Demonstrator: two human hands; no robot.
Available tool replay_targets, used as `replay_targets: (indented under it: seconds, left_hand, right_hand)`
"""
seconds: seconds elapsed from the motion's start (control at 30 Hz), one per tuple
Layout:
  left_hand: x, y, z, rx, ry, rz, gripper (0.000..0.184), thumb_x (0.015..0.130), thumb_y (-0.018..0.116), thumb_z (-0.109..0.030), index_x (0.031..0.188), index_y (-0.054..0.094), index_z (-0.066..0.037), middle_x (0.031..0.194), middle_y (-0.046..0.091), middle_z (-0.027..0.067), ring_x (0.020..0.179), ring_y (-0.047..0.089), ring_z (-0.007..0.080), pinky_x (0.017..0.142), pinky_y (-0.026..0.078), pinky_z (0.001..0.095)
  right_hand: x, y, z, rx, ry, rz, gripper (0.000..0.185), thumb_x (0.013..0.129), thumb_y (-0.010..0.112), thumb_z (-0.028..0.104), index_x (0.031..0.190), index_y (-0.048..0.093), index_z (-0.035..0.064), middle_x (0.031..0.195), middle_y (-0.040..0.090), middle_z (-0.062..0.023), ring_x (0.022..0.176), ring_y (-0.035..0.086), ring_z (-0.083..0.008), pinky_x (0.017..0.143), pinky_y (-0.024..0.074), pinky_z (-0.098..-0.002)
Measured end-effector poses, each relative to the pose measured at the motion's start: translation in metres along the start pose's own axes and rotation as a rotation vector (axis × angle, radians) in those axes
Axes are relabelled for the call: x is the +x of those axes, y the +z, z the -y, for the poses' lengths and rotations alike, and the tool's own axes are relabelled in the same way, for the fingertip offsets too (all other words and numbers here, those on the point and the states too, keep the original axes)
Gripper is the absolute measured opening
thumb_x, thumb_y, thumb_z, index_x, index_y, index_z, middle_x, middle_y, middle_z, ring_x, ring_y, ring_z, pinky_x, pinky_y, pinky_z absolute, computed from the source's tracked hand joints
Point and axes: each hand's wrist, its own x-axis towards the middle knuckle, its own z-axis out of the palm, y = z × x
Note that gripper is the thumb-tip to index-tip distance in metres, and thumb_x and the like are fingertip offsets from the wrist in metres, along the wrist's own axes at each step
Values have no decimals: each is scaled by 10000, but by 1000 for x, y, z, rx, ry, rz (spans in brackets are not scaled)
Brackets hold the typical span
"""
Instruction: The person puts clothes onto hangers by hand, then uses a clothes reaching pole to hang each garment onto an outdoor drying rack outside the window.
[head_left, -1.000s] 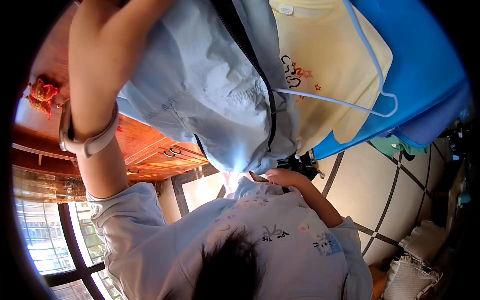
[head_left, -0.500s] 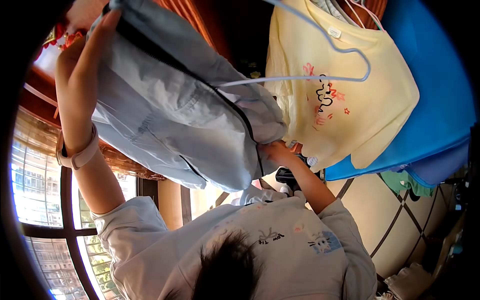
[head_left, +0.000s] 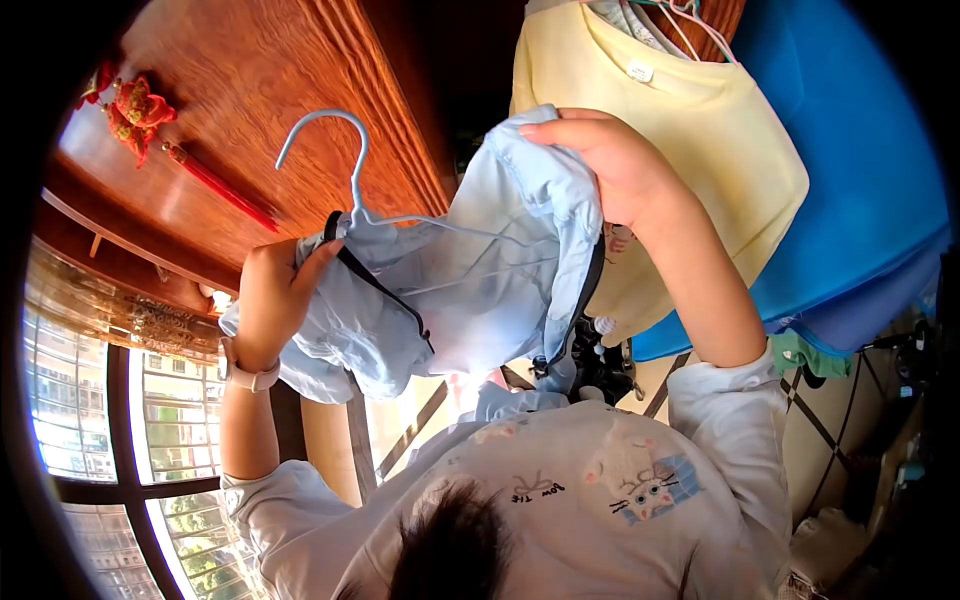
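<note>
A light-blue zip jacket with a black zipper spreads between my hands, its front open. My left hand, with a pale band at the wrist, closes on the jacket's edge near the collar, thumb on top. At the upper right, my right hand pinches the other side of the jacket, fingers behind the cloth. A light-blue hanger stands with its hook above the jacket; its thin arms run down inside the opening, partly hidden by fabric.
A reddish-brown wooden cabinet with a red tassel ornament is ahead. A yellow shirt hangs at the right, beside a large blue cloth. A barred window is at the left.
The jacket has come lower and opened out. My left hand moved down, and my right hand moved up to the jacket's other edge. The hanger's hook swung from right to upper left.
</note>
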Motion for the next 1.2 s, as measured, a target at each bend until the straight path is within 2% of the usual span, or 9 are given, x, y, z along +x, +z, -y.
replay_targets:
  seconds: [0.13,0.3,0.4,0.6,0.67,0.87,1.0,1.07,1.2]
  left_hand:
    - [-1,23,5,-331,-230,123,370,823,598,-222,575,454,13,451,356,-4,446,292,59,394,252,259]
    - [3,40,1,-657,-434,-30,346,840,581,-227,578,493,-20,516,393,-71,491,313,30,421,256,219]
    - [5,37,2,-885,-498,-68,313,853,566,-237,608,536,-46,551,421,-82,511,344,21,454,279,186]
    - [12,-2,10,-1138,-407,-70,321,892,481,-255,1037,555,21,975,594,78,892,559,124,783,435,246]
    - [21,-13,7,-1181,-333,-84,338,892,481,-263,1089,532,7,1022,577,71,917,546,127,804,424,244]
    - [37,-60,-14,-1275,-232,-180,335,907,447,-216,1143,506,15,1094,561,77,974,538,131,852,409,248]
    - [21,-108,-16,-1266,-210,-231,425,937,336,-265,1297,348,-38,1303,391,83,1188,368,184,1004,264,320]
    - [18,-127,-23,-1413,205,372,413,946,280,-221,1311,315,-32,1336,349,106,1227,335,198,1039,242,336]
    - [-29,-162,-5,-1290,-77,-30,415,940,293,-224,1306,323,-31,1337,348,109,1225,342,215,1037,257,360]
  right_hand:
    - [-5,47,1,-34,-112,-33,81,696,628,63,751,576,34,703,590,-46,618,561,-140,552,444,-260]
    - [-37,72,1,-946,26,462,335,804,594,281,903,568,-38,909,605,-93,867,569,-126,739,445,-237]
    - [-71,59,-6,-1173,-659,261,248,776,593,216,808,567,-29,695,584,-76,675,578,-146,634,449,-277]
    - [-100,-93,-74,-1405,207,-217,240,759,613,140,921,556,-28,787,612,-124,728,596,-204,643,462,-295]
    - [-94,-133,-138,-1400,396,-141,362,752,626,173,1042,513,-11,852,607,-148,800,597,-234,681,463,-315]
    - [-6,-128,-258,-770,-126,-340,669,736,614,134,1280,251,-4,1205,428,-192,1014,505,-327,805,444,-373]
    - [57,-105,-280,-981,-552,-740,747,672,639,105,1279,224,-29,1247,348,-220,1119,392,-344,880,386,-398]
    - [65,-95,-258,-1129,-613,-1061,768,613,646,89,1253,248,-63,1229,323,-246,1156,305,-353,950,296,-417]
    - [75,-125,-246,-183,-567,-732,546,668,528,108,1179,382,-16,1151,414,-176,1090,374,-300,953,284,-375]
